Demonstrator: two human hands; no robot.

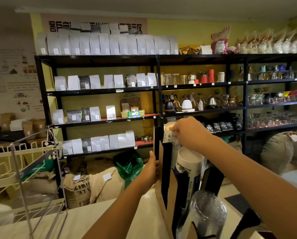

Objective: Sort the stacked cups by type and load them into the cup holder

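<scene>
A brown and black cup holder [165,173] stands on the counter in front of me. My left hand [148,171] holds its left side wall. My right hand [189,133] grips the rim of a printed white paper cup stack [168,133] in the far slot. A second white paper cup stack [189,163] with blue print fills the middle slot. Clear plastic cups [204,214] sit in the near slot, closest to me.
A white wire rack [23,163] stands on the counter [109,219] to the left. Black shelves [158,87] with coffee bags, kettles and glassware line the wall behind. Burlap sacks [80,187] lie on the floor below the shelves.
</scene>
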